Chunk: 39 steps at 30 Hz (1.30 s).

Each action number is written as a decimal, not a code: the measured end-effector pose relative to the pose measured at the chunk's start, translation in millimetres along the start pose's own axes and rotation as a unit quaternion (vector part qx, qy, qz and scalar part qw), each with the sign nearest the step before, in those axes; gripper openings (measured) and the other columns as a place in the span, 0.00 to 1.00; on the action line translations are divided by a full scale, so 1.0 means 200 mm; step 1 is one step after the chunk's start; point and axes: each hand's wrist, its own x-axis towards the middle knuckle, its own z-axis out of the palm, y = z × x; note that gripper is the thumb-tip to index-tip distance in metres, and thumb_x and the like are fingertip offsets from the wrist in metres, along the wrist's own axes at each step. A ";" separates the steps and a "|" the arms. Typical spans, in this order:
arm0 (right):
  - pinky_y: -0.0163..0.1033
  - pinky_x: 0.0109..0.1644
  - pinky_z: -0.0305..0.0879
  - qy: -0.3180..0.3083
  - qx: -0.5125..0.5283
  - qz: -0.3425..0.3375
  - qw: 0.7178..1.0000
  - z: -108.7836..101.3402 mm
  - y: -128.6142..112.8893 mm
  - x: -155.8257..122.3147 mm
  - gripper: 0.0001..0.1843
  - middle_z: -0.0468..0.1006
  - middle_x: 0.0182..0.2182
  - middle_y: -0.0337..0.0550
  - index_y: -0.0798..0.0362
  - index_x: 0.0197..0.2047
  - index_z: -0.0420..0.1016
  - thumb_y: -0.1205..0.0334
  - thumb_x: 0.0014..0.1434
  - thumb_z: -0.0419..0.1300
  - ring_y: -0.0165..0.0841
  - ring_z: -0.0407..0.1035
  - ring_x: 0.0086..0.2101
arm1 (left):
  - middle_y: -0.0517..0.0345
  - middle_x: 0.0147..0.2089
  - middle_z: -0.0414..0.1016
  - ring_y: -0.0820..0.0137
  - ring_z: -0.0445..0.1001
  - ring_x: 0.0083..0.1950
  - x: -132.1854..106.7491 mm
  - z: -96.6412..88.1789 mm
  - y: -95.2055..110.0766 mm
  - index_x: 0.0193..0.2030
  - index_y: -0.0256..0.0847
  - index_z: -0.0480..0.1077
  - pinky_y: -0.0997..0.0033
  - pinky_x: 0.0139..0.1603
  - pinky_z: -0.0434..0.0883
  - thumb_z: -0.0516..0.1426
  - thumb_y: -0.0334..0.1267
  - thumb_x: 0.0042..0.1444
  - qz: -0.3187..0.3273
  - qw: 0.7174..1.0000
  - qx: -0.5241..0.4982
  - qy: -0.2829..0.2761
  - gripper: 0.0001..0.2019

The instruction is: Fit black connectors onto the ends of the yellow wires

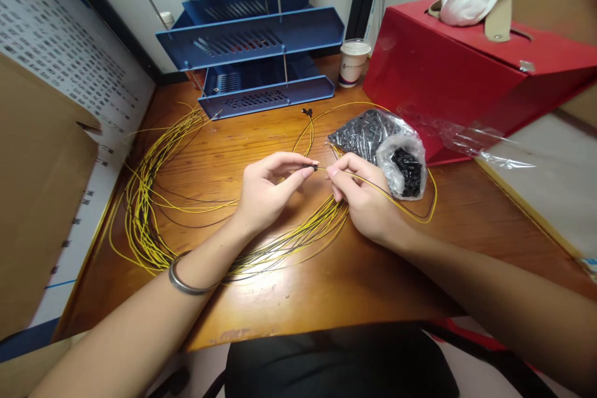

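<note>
Over the middle of the wooden table, my left hand [270, 189] pinches a small black connector [311, 167] between thumb and fingertips. My right hand [361, 193] is closed on a yellow wire [396, 201] just right of the connector, and the wire loops out past that hand. A black wire runs alongside the yellow one. Beneath my hands a large coil of yellow and black wires [144, 211] spreads over the table. Behind them lies a wire end with small black connectors [307, 112]. Right of my right hand sits a clear plastic bag [368, 130] full of small black parts, its mouth open.
A blue tiered document tray [252, 43] stands at the back. A paper cup [353, 62] is beside it, next to a large red box [448, 74] with white tissue on top. Cardboard [41, 199] leans at the left. The wooden table's [326, 298] front edge is near my lap.
</note>
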 end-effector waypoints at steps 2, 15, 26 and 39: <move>0.38 0.32 0.57 0.001 -0.005 -0.008 1.000 0.00 -0.01 0.00 0.12 0.67 0.23 0.34 0.51 0.28 0.67 0.59 0.64 0.57 0.28 0.62 0.26 | 0.51 0.39 0.86 0.67 0.84 0.37 0.00 0.00 0.00 0.38 0.36 0.80 0.76 0.32 0.79 0.69 0.37 0.53 0.001 1.000 -0.005 -0.003 0.08; 0.37 0.26 0.52 -0.019 -0.031 0.006 0.999 0.00 -0.02 -0.01 0.12 0.65 0.20 0.33 0.51 0.29 0.70 0.58 0.64 0.58 0.27 0.59 0.22 | 0.51 0.40 0.86 0.67 0.85 0.40 -0.01 0.00 0.00 0.38 0.37 0.81 0.72 0.45 0.81 0.69 0.36 0.54 0.008 1.000 0.009 -0.028 0.07; 0.37 0.28 0.51 0.002 -0.013 -0.022 1.000 -0.01 -0.01 -0.01 0.16 0.63 0.21 0.33 0.50 0.26 0.64 0.58 0.65 0.56 0.27 0.56 0.23 | 0.49 0.40 0.86 0.64 0.85 0.41 0.00 0.00 0.01 0.38 0.37 0.81 0.69 0.46 0.82 0.70 0.42 0.53 -0.004 1.000 0.011 -0.013 0.11; 0.37 0.27 0.51 0.003 -0.025 -0.026 0.999 0.00 -0.02 -0.01 0.16 0.62 0.20 0.33 0.51 0.25 0.63 0.60 0.65 0.56 0.26 0.55 0.22 | 0.49 0.39 0.86 0.65 0.85 0.36 -0.01 0.00 0.01 0.38 0.37 0.81 0.73 0.34 0.81 0.70 0.41 0.52 -0.035 0.999 -0.005 -0.024 0.11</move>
